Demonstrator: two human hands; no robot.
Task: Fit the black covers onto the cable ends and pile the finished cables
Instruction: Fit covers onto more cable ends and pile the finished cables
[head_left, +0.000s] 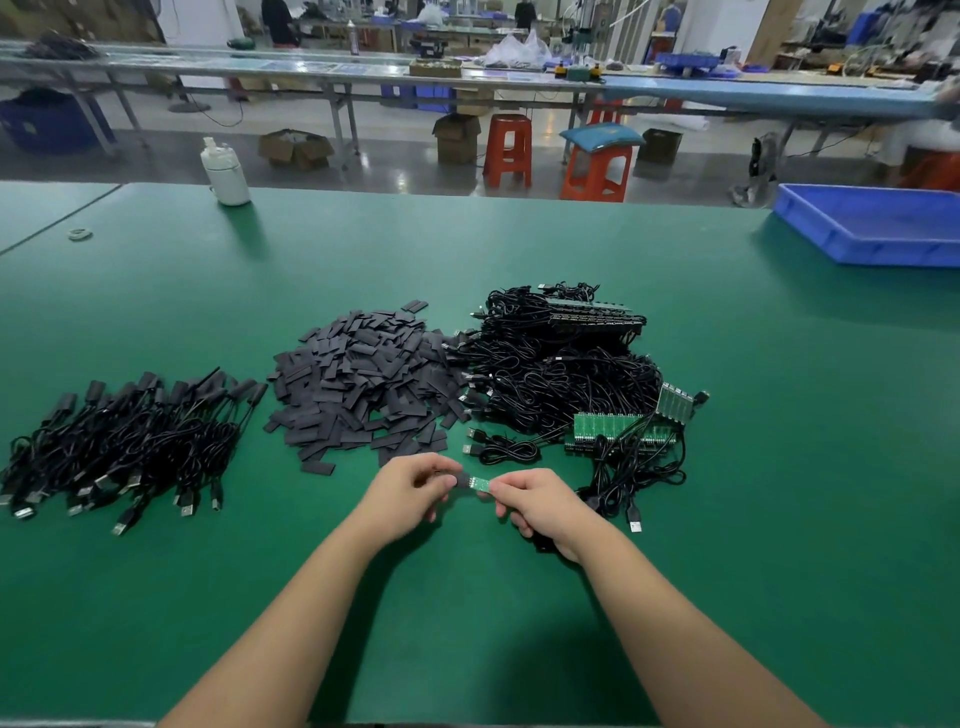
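Observation:
My left hand (410, 491) pinches a black cover (461, 480) near the front middle of the green table (519, 244). My right hand (535, 503) pinches a small green board end (480, 484) of a cable, its tip meeting the cover's mouth. A heap of flat black covers (363, 379) lies behind my hands. To the right of it sits a tangle of bare cables with green boards (571, 374). At the left lies a pile of cables with covers fitted (130, 441).
A white bottle (226, 171) stands at the table's far left edge. A blue tray (872, 223) sits at the far right. Loose USB plugs (635, 525) lie just right of my right hand. Orange stools (509, 150) and workbenches stand beyond the table.

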